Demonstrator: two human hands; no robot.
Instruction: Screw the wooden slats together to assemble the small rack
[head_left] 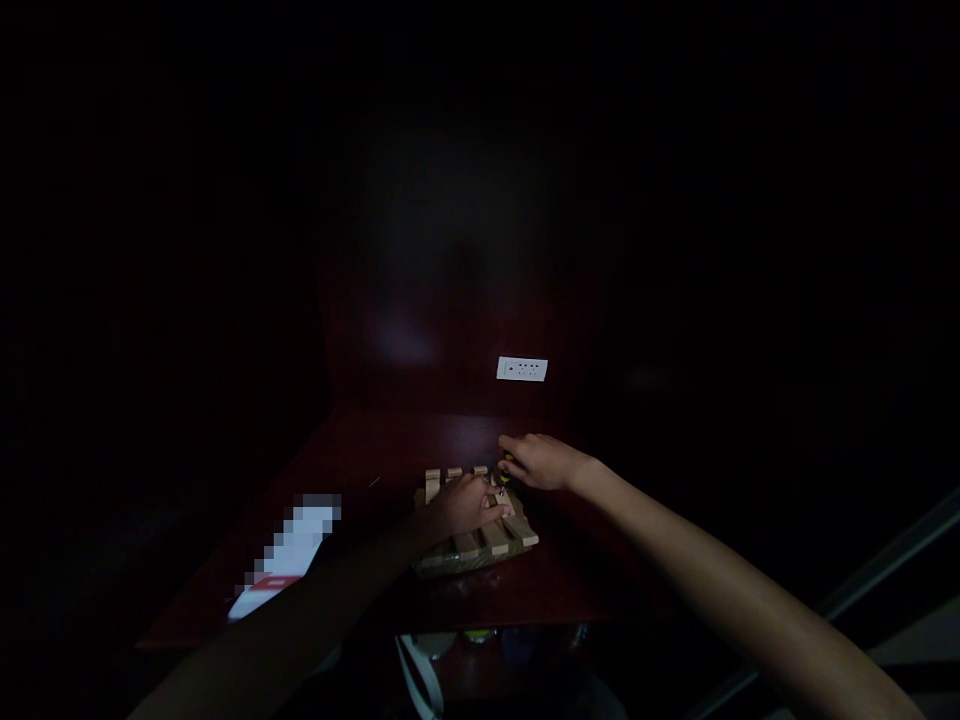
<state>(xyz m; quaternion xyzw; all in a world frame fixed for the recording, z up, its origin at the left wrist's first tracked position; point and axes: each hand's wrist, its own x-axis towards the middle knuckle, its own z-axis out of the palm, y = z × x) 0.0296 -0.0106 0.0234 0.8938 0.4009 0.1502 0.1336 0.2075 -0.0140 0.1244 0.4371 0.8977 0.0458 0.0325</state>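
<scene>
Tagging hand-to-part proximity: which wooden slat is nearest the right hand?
The rightmost slat: the right hand is near its far end, holding a yellow-and-black tool; the other slats lie farther left.

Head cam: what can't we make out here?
All head view:
Yellow-and-black handheld tool: largely covered by the right grip; type unclear.
Pale wooden slatted piece: middle covered by the left grip.
White flat item with red band: upper-left edge pixelated.
Long pale strap: lower end cut off by the bottom edge.
</scene>
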